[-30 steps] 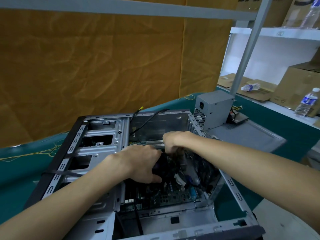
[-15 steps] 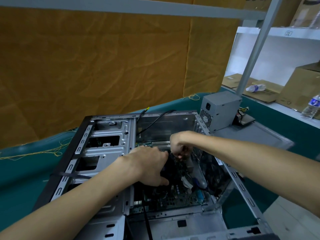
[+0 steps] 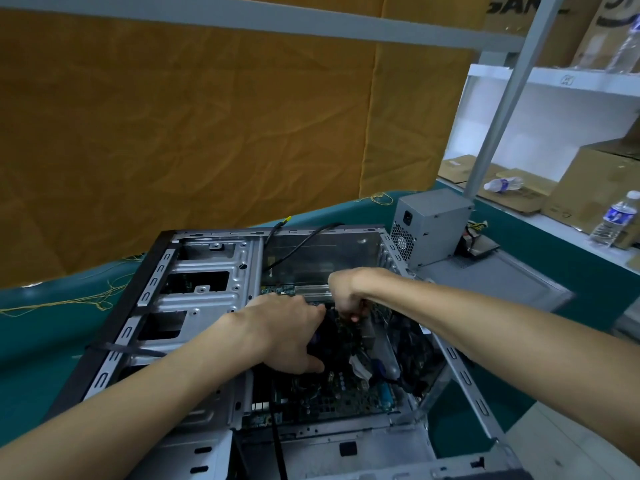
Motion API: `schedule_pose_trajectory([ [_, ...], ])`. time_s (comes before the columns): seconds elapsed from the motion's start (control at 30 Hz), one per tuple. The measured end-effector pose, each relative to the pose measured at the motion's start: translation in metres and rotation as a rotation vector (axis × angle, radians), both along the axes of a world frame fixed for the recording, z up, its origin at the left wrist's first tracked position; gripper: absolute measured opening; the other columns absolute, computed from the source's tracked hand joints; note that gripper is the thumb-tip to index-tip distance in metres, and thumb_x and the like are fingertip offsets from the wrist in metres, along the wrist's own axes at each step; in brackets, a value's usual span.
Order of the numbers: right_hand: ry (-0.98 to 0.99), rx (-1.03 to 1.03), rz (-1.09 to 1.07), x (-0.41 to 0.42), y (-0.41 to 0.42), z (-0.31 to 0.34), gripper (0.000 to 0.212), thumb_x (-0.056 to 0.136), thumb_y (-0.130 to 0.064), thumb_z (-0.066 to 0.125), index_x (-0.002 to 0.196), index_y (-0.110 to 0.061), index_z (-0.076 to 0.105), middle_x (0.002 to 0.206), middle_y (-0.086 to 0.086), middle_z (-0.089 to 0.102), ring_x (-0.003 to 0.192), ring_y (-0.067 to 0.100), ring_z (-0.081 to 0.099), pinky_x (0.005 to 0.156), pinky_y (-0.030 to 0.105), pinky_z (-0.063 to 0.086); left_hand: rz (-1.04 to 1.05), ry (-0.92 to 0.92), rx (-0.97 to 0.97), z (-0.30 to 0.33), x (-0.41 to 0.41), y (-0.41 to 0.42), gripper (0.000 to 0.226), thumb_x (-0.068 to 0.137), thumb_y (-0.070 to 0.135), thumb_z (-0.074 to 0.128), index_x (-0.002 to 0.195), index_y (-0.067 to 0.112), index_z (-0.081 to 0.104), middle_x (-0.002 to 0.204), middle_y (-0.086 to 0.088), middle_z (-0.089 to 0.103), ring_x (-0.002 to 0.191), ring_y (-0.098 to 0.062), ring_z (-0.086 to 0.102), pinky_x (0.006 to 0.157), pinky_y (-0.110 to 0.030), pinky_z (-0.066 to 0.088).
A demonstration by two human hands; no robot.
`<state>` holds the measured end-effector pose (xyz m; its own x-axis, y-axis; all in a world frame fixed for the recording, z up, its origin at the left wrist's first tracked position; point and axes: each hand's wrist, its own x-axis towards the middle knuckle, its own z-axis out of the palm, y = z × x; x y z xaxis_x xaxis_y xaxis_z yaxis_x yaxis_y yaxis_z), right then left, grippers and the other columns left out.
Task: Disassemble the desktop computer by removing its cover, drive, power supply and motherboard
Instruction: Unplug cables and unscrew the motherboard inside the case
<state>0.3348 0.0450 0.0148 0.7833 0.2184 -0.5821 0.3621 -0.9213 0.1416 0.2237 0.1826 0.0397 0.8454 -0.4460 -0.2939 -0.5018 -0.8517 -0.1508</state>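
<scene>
The open computer case (image 3: 204, 289) lies on its side on the teal table, and both my hands are inside it. My left hand (image 3: 291, 334) grips a black cooler block (image 3: 334, 337) above the green motherboard (image 3: 346, 393), thumb below and fingers over its top. Just behind it, my right hand (image 3: 346, 292) points down with curled fingers, pinching a small part at the cooler's far edge. What that part is stays hidden. The grey power supply (image 3: 433, 226) stands outside the case on the removed cover panel (image 3: 502, 285).
Black cables (image 3: 304, 240) hang over the case's far wall. A drive (image 3: 479, 244) with wires lies behind the power supply. Water bottles (image 3: 613, 220) and cardboard boxes (image 3: 595, 181) fill the right shelf. Yellow threads (image 3: 69, 301) trail on the table at left.
My right hand has dipped a little deeper beside the cooler. My left hand keeps the same grip. The view has shifted slightly.
</scene>
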Motion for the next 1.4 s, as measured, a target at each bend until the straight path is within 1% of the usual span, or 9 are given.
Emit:
schedule_pose_trajectory([
  [0.1,0.015,0.028,0.052,0.002,-0.004,0.001,0.023,0.082,-0.008,0.072,0.062,-0.015,0.063,0.044,-0.003,0.059,0.041,0.018,0.057,0.051,0.023,0.046,-0.001,-0.004,0.003,0.000,0.000,0.001,0.077,0.084,0.069,0.062,0.141,0.020,0.045,0.116,-0.003,0.065,0.107,-0.028,0.065,0.090,-0.046,0.056],
  [0.3,-0.047,-0.035,0.206,-0.002,0.003,0.007,0.022,0.076,0.004,0.070,0.059,-0.009,0.062,0.053,0.007,0.059,0.046,0.023,0.052,0.040,0.023,0.040,-0.001,-0.001,0.003,-0.001,0.000,-0.001,0.077,0.085,0.067,0.062,0.142,0.018,0.044,0.117,-0.004,0.065,0.108,-0.029,0.065,0.092,-0.046,0.055],
  [0.43,-0.066,-0.029,0.225,-0.007,0.001,0.007,0.019,0.081,0.004,0.067,0.067,-0.007,0.063,0.068,0.013,0.062,0.058,0.025,0.054,0.042,0.024,0.040,-0.005,-0.003,0.009,0.000,0.000,0.000,0.078,0.084,0.068,0.062,0.142,0.019,0.045,0.118,-0.004,0.065,0.109,-0.028,0.064,0.091,-0.044,0.055],
  [0.57,-0.070,-0.015,0.210,-0.007,0.000,0.009,0.023,0.083,0.002,0.069,0.064,-0.007,0.061,0.065,0.011,0.061,0.059,0.025,0.056,0.044,0.025,0.041,-0.005,-0.008,0.010,0.000,0.001,0.000,0.078,0.084,0.069,0.062,0.142,0.020,0.045,0.119,-0.004,0.065,0.110,-0.028,0.064,0.092,-0.045,0.055],
  [0.9,-0.024,0.028,0.182,-0.010,-0.004,0.015,0.005,0.086,0.000,0.069,0.087,0.000,0.074,0.079,0.013,0.070,0.068,0.022,0.057,0.052,0.026,0.044,-0.009,-0.014,0.019,-0.001,0.000,0.000,0.080,0.085,0.070,0.060,0.145,0.020,0.042,0.122,-0.005,0.064,0.112,-0.029,0.064,0.094,-0.046,0.054],
  [1.03,-0.003,0.050,0.168,-0.008,-0.004,0.015,0.021,0.084,0.001,0.071,0.103,0.003,0.077,0.085,0.013,0.071,0.070,0.022,0.059,0.059,0.029,0.047,-0.009,-0.019,0.025,-0.001,0.000,0.000,0.081,0.085,0.069,0.060,0.146,0.019,0.041,0.123,-0.006,0.064,0.113,-0.030,0.064,0.094,-0.046,0.054],
  [1.23,-0.006,0.050,0.129,-0.004,-0.004,0.011,0.012,0.083,-0.004,0.076,0.093,0.001,0.077,0.073,0.008,0.068,0.062,0.021,0.059,0.051,0.025,0.046,-0.009,-0.026,0.019,-0.002,0.000,0.000,0.082,0.085,0.069,0.060,0.147,0.019,0.040,0.123,-0.005,0.065,0.113,-0.030,0.063,0.095,-0.046,0.054],
  [1.3,-0.035,0.029,0.146,-0.005,-0.002,0.010,0.006,0.080,-0.002,0.076,0.076,-0.003,0.072,0.061,0.006,0.063,0.056,0.021,0.055,0.044,0.023,0.042,0.000,-0.021,0.027,-0.001,0.001,0.001,0.081,0.085,0.069,0.060,0.147,0.020,0.040,0.124,-0.005,0.064,0.114,-0.029,0.063,0.095,-0.046,0.054],
  [1.4,-0.066,0.014,0.163,-0.005,-0.003,0.002,0.029,0.077,0.001,0.072,0.056,-0.012,0.057,0.047,0.004,0.052,0.048,0.022,0.047,0.038,0.022,0.035,0.001,-0.029,0.022,-0.002,0.000,0.000,0.080,0.084,0.070,0.061,0.144,0.021,0.043,0.122,-0.004,0.065,0.112,-0.029,0.064,0.094,-0.046,0.054],
])
